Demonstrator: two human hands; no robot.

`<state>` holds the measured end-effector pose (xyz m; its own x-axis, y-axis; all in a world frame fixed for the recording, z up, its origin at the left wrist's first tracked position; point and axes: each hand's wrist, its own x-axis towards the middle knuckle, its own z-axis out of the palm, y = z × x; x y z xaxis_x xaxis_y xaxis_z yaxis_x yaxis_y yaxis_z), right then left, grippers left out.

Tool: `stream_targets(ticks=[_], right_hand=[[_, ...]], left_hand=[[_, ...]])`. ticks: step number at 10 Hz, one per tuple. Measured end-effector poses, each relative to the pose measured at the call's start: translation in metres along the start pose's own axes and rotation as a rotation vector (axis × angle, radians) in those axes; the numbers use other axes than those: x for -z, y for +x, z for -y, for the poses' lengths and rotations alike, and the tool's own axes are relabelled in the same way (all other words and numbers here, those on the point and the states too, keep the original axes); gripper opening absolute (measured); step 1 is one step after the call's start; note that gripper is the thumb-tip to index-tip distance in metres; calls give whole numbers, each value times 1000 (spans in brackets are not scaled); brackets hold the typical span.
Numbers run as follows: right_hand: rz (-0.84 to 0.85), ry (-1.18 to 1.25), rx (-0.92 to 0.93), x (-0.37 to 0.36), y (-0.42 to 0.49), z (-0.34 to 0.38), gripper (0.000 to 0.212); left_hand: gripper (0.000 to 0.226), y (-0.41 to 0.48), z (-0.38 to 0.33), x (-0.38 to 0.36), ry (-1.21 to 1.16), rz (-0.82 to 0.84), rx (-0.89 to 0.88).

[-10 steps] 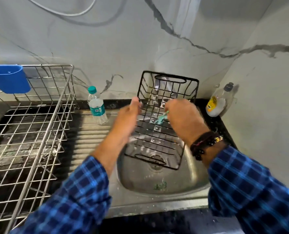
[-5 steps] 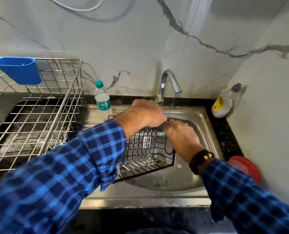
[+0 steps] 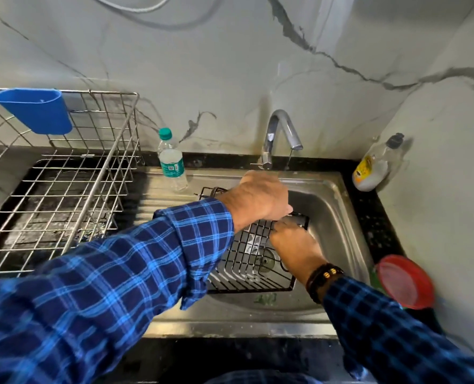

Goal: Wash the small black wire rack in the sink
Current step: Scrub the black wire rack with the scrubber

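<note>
The small black wire rack [image 3: 247, 268] lies tilted in the steel sink [image 3: 338, 217], its far edge propped toward the drainboard. My left hand [image 3: 258, 199] reaches across and grips the rack's upper edge. My right hand [image 3: 294, 242] presses its curled fingers against the rack's far right corner. The small teal brush it held a moment ago is now hidden under my left hand. A thin trickle of water falls from the tap [image 3: 281, 134] behind my hands.
A large steel wire dish basket [image 3: 64, 189] with a blue plastic cup [image 3: 33, 110] stands on the left counter. A water bottle [image 3: 170, 162] stands by the drainboard. A soap bottle [image 3: 374, 164] leans in the right corner, and a red lid [image 3: 404, 281] sits at the sink's right.
The rack went from standing upright over the sink to lying low inside it. My left arm crossed over to its top edge, and my right hand followed it down.
</note>
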<state>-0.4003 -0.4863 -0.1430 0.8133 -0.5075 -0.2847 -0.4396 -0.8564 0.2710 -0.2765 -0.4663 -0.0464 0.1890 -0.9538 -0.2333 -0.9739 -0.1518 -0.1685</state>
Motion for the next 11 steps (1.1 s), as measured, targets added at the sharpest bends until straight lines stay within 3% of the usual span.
stream_targets(ticks=[1,2,4,5,6,8,10,11], right_hand=[[-23,-31,65,-28,2,-6,28],[38,-9,144,-31,-3,-3,25],[87,266,14,-5,2,-28,14],[-107,148,-126,13,3,-27,26],[-149,126,-205,8,0,-27,35],[-32,299,-120,-17,-2,-13,18],[-62,434,-273,-21,-9,-13,17],[-108,459,-237,-15,-11,1,17]], left_hand=[[55,0,-9,-7,13,22,-28],[54,4,-8,-12,-51,-58,-48],[59,2,-9,-3,-45,-113,-75],[52,3,-12,-2,-43,-122,-72],[56,3,-8,3,-25,-162,-79],[60,4,0,-5,-3,-209,-64],[60,9,6,-3,-8,-251,-30],[61,10,3,-3,-6,-292,-23]])
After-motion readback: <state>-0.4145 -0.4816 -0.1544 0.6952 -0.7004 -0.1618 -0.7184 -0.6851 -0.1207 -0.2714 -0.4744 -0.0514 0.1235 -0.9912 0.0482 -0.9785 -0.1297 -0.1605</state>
